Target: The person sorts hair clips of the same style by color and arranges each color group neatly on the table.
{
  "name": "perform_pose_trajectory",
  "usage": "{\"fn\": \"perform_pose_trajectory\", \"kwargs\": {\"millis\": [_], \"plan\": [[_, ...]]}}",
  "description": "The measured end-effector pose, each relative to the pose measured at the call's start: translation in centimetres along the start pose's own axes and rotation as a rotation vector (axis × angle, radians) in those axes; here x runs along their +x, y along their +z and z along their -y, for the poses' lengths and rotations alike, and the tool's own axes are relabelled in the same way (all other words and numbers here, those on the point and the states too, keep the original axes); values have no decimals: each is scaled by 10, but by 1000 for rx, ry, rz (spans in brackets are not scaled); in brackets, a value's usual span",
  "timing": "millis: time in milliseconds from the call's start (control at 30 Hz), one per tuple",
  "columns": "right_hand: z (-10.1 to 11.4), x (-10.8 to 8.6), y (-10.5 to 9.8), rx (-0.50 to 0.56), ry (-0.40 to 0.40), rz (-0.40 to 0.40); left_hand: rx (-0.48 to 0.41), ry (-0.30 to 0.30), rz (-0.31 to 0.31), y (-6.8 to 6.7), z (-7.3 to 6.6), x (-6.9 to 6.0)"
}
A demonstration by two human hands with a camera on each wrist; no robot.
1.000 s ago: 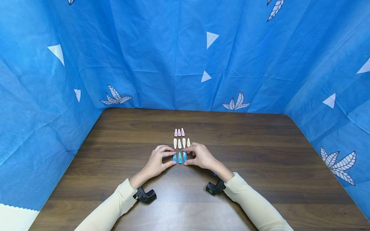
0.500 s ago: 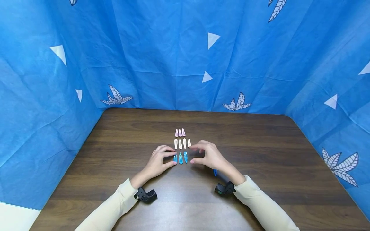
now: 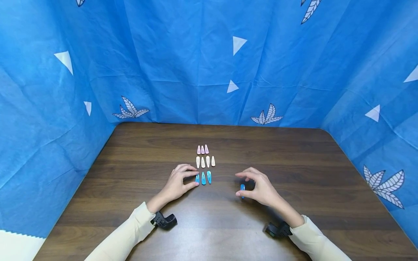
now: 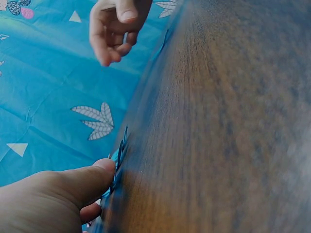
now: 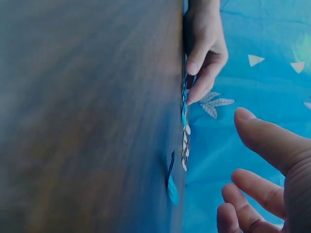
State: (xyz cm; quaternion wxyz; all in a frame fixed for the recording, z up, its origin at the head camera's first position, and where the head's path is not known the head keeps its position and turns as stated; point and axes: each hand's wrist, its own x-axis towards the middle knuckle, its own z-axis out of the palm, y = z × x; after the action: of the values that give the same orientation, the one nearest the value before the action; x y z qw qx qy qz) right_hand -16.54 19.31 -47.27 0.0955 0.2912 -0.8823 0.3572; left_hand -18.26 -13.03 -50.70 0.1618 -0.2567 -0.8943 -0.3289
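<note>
My left hand (image 3: pixel 176 182) holds the leftmost of 3 blue snap hair clips by its ends, thumb at the near end and a finger at the far end. Beside it lie the middle blue hair clip (image 3: pixel 203 178) and the right one (image 3: pixel 209 177), apart from the hand. My right hand (image 3: pixel 260 186) hovers over a lone blue hair clip (image 3: pixel 242 191) farther right, thumb and fingers spread apart. In the right wrist view that lone clip (image 5: pixel 172 182) lies on the wood with a gap between it and the fingers.
Behind the blue row lie several cream hair clips (image 3: pixel 203 162), then a row of pink hair clips (image 3: pixel 202 149). All lie on a brown wooden table (image 3: pixel 294 163). A blue patterned cloth (image 3: pixel 202 65) hangs around the back and sides.
My right hand has let go of the right blue hair clip in the row and moved right and nearer, to the lone blue hair clip. The left hand has stayed in place.
</note>
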Motion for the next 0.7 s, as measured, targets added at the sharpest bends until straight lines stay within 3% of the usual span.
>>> {"fn": "perform_pose_trajectory", "kwargs": {"millis": [400,700], "plan": [[-14,-18,-4,-24,86,12,-5,4,-4,-2,-1,1],[-19,-23,3,-60,54,6,-8,-10,6,0,-1,0]]}}
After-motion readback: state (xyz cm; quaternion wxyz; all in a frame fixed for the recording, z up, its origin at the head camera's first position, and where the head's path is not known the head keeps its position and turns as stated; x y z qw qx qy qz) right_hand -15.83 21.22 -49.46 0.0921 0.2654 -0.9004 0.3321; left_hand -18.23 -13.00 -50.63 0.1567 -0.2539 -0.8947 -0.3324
